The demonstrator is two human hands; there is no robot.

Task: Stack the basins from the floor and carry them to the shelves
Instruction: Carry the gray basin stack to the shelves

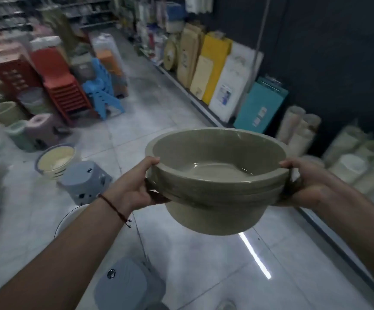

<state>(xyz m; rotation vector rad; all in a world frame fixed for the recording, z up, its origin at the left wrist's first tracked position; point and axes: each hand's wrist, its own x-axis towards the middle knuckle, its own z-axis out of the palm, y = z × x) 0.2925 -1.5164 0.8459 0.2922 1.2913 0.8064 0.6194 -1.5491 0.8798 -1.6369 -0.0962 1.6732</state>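
- head view: a nested stack of olive-green basins (217,175) is held up in the air above the pale tiled floor (181,265).
- the left rim of the stack is gripped by the left hand (134,186), thumb laid on top and fingers curled beneath.
- the right rim is gripped likewise by the right hand (304,182).
- left of the stack, a grey stool (84,181) and a cream basin (56,161) are seen on the floor.
- behind the stack, to the right, leaning boards (217,63) are lined along a dark wall.
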